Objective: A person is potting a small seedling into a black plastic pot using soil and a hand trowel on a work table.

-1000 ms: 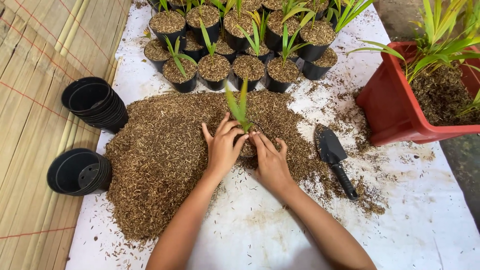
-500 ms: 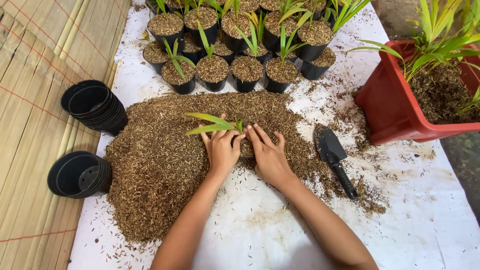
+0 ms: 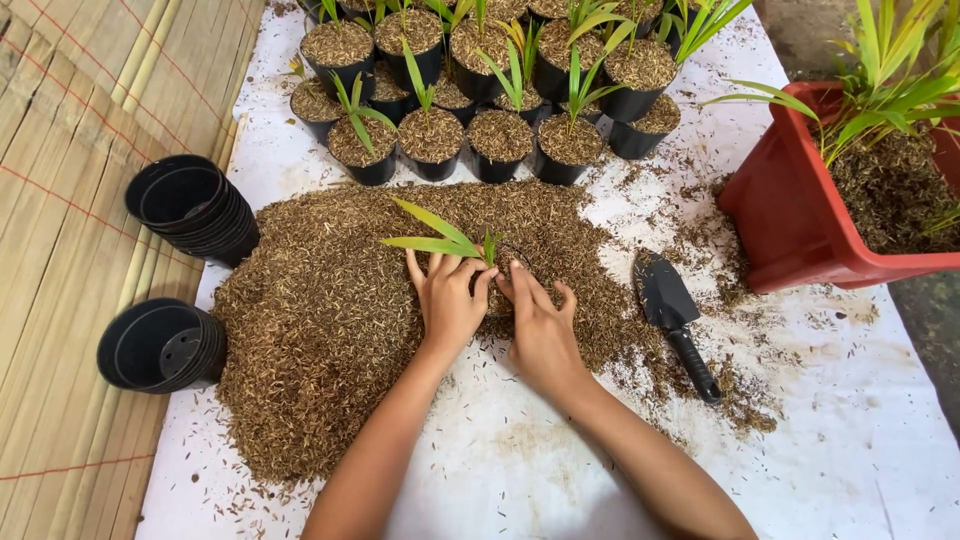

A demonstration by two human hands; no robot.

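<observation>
On the husk heap point(image 3: 320, 330), left hand point(image 3: 447, 300) and right hand point(image 3: 540, 325) clasp one seedling pot point(image 3: 497, 290) beside one trowel point(image 3: 675, 320)

White sheet point(image 3: 560, 470) beside bamboo mat point(image 3: 70, 150)

A white sheet point(image 3: 860, 440) covers the surface. On it lie a husk heap point(image 3: 320, 330), filled pots point(image 3: 432, 140) at the far edge, a black trowel point(image 3: 672, 315), and a red planter point(image 3: 800, 215). Two stacks of empty pots point(image 3: 190, 207) rest at its left edge.
</observation>
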